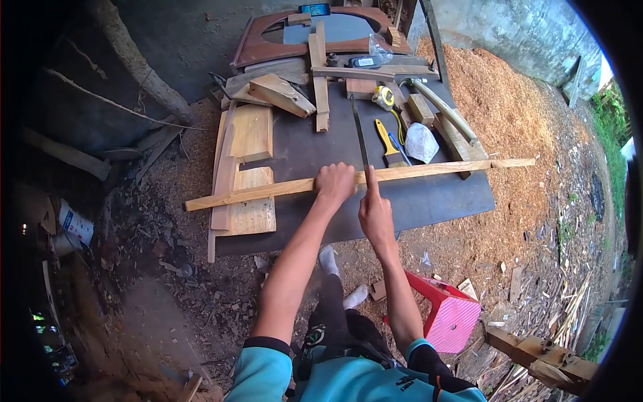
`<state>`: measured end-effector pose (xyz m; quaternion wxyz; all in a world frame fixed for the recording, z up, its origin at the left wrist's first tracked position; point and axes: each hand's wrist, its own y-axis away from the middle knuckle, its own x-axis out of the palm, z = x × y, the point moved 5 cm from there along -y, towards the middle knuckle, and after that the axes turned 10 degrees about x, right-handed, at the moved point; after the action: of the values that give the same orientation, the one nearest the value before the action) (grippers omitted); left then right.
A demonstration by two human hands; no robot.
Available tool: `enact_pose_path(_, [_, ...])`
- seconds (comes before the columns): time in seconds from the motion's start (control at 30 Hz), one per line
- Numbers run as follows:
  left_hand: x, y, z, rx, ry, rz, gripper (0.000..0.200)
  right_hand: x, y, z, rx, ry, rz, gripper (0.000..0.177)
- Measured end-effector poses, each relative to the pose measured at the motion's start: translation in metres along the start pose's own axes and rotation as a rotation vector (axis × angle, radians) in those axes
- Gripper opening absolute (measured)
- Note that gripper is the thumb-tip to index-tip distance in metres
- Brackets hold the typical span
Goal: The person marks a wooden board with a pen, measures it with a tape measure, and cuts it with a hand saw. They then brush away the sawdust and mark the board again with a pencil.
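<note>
A long, narrow wooden strip (429, 170) lies crosswise over the dark tabletop (295, 144), its ends reaching past both sides. My left hand (335, 182) is closed around the strip near its middle. Just to the right, my right hand (376, 213) grips a handsaw (360, 130), with the index finger stretched along it. The saw's thin dark blade crosses the strip and points away from me; its handle is hidden in my hand. Right of the blade are a yellow-handled paintbrush (384, 136), a blue pen (398, 149) and a white lump (422, 143).
Toward the back are a yellow tape measure (384, 98), a hammer (442, 107) and wood offcuts (281, 94). Boards (252, 134) line the left edge. A red plastic stool (450, 318) stands near my right side. Sawdust (499, 107) is heaped behind the table's right side.
</note>
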<state>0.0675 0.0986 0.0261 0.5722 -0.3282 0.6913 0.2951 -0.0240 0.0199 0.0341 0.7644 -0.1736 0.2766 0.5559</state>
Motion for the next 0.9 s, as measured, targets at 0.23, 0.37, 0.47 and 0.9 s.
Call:
enact_pose_path(0.23, [0.000, 0.000, -0.002, 0.010, 0.019, -0.026, 0.011, 0.002, -0.010, -0.002, -0.001, 0.152, 0.004, 0.068])
enact_pose_path(0.37, [-0.005, 0.001, 0.001, 0.010, 0.033, 0.027, 0.014, -0.001, 0.026, 0.002, 0.083, 0.164, 0.041, 0.072])
enact_pose_path(0.47, [-0.001, -0.003, 0.003, -0.031, 0.044, 0.033, 0.019, -0.015, 0.088, -0.013, 0.136, 0.166, 0.083, 0.074])
enact_pose_path(0.9, [-0.002, 0.007, -0.003, -0.028, 0.090, 0.107, 0.022, -0.001, 0.016, 0.000, -0.069, 0.217, -0.053, 0.068])
